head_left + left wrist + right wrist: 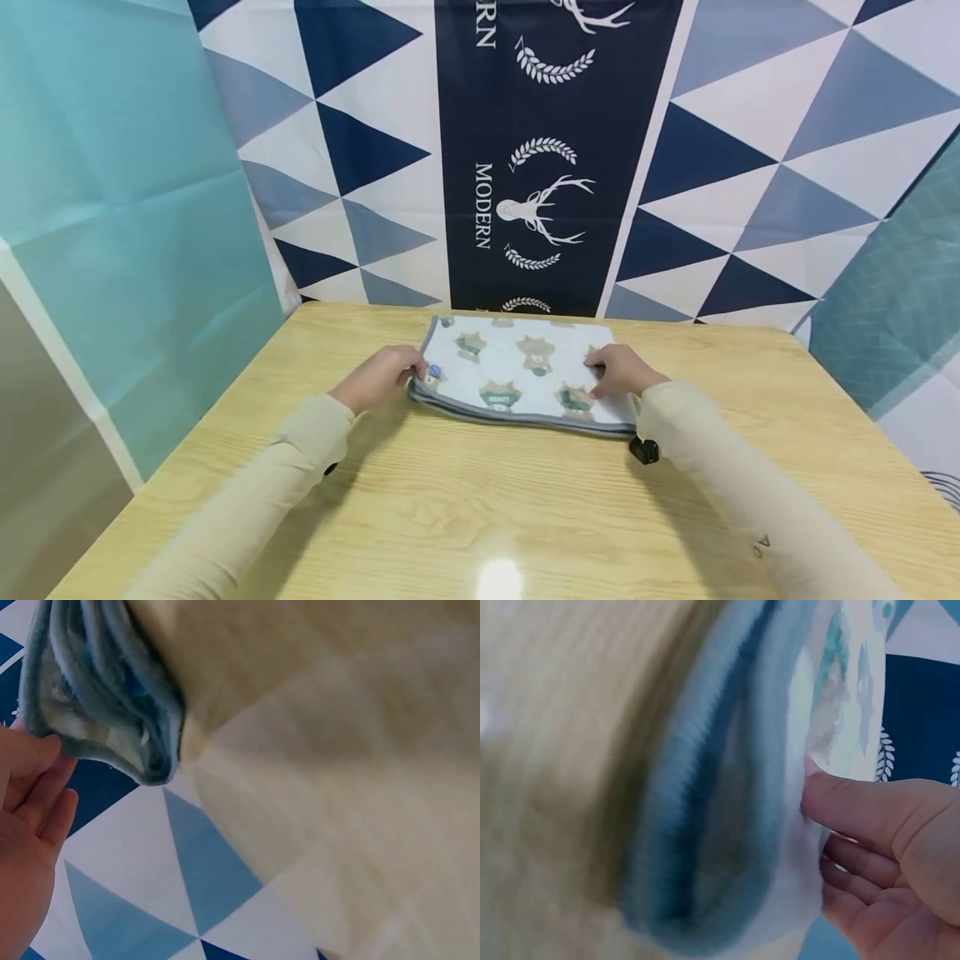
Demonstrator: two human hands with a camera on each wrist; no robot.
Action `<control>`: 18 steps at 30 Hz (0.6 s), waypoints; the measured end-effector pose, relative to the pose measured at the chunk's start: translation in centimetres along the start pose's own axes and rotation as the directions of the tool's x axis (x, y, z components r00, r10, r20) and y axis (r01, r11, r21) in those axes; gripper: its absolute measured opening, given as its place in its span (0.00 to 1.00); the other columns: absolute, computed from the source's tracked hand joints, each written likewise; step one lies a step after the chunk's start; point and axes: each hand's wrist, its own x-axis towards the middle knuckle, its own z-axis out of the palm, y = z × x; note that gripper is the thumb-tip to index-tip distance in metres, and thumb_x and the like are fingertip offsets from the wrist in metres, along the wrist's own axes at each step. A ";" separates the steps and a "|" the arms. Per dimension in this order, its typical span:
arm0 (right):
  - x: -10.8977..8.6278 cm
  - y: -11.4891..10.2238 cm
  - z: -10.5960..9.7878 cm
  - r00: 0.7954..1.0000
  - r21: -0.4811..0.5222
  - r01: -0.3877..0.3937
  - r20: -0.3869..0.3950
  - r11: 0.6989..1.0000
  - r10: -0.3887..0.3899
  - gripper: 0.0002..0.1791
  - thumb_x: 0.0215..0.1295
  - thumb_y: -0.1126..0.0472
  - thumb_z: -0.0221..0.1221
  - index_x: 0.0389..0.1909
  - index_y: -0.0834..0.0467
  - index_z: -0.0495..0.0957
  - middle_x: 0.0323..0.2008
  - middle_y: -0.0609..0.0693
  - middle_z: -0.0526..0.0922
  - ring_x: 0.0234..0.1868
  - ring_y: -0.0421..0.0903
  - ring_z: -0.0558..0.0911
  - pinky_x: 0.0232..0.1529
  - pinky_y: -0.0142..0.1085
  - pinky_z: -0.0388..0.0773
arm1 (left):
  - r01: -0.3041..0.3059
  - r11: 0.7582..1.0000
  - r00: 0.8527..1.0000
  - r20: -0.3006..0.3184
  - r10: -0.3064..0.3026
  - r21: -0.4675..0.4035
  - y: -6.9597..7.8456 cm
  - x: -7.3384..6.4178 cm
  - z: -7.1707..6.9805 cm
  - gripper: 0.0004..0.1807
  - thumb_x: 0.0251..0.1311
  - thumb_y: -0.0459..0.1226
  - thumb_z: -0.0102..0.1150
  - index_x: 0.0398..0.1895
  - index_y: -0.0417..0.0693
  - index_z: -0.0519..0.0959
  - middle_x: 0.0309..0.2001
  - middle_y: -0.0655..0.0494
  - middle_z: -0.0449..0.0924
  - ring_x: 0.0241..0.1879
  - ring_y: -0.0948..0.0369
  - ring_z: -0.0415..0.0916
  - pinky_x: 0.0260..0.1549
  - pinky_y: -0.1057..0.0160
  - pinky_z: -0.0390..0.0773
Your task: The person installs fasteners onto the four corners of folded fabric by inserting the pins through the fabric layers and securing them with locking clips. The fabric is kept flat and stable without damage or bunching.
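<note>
A folded white blanket (536, 358) with a bear print and grey-blue bound edges lies on the wooden table, its layers stacked. At its left side, my left hand (384, 375) pinches the edge between thumb and fingers; the left wrist view shows the blanket's layered corner (154, 761) beside the fingertips. Over on the right side, my right hand (621, 370) grips the blanket, thumb on the printed face and the other fingers against the side fold. The right wrist view shows the rounded fold (727, 900) close up, somewhat blurred.
The wooden table (480, 492) extends around the blanket toward the front. Behind it hangs a triangle-patterned cloth (382, 150) with a dark deer-print band, and a teal panel (142, 208) stands on the left. A small black object (643, 451) shows under the right sleeve.
</note>
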 end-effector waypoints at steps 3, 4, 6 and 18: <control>-0.6 0.8 0.5 0.997 -0.030 0.059 -0.053 0.998 -0.061 0.29 0.47 0.63 0.71 0.52 0.70 0.78 0.53 0.68 0.80 0.56 0.65 0.77 0.60 0.54 0.73 | 0.009 1.000 0.999 0.033 -0.009 0.009 0.0 -0.3 0.9 0.16 0.50 0.16 0.50 0.30 0.42 0.81 0.34 0.51 0.84 0.39 0.56 0.82 0.43 0.60 0.82; -0.8 0.9 0.8 0.995 -0.042 0.071 -0.066 0.997 -0.074 0.27 0.48 0.63 0.71 0.51 0.70 0.79 0.51 0.68 0.81 0.55 0.65 0.78 0.59 0.54 0.74 | 0.021 1.000 0.999 0.044 -0.022 0.006 0.1 -0.5 1.3 0.16 0.50 0.16 0.51 0.30 0.42 0.82 0.34 0.51 0.84 0.40 0.55 0.82 0.43 0.59 0.82; -1.4 0.9 1.5 0.993 -0.041 0.072 -0.086 0.997 -0.076 0.25 0.51 0.63 0.69 0.50 0.70 0.79 0.50 0.68 0.81 0.53 0.65 0.79 0.57 0.54 0.75 | 0.055 0.998 0.996 0.065 -0.055 -0.006 0.1 -1.0 2.0 0.15 0.50 0.17 0.52 0.32 0.41 0.83 0.36 0.50 0.85 0.42 0.55 0.82 0.45 0.58 0.82; -5.4 -5.1 2.7 0.972 0.124 -0.017 -0.230 0.992 0.046 0.26 0.61 0.56 0.63 0.55 0.70 0.75 0.52 0.69 0.80 0.56 0.66 0.77 0.55 0.55 0.76 | 0.458 0.888 0.889 -0.054 -0.455 0.042 2.6 -3.3 1.6 0.14 0.62 0.37 0.58 0.48 0.40 0.81 0.51 0.43 0.83 0.53 0.45 0.79 0.53 0.47 0.78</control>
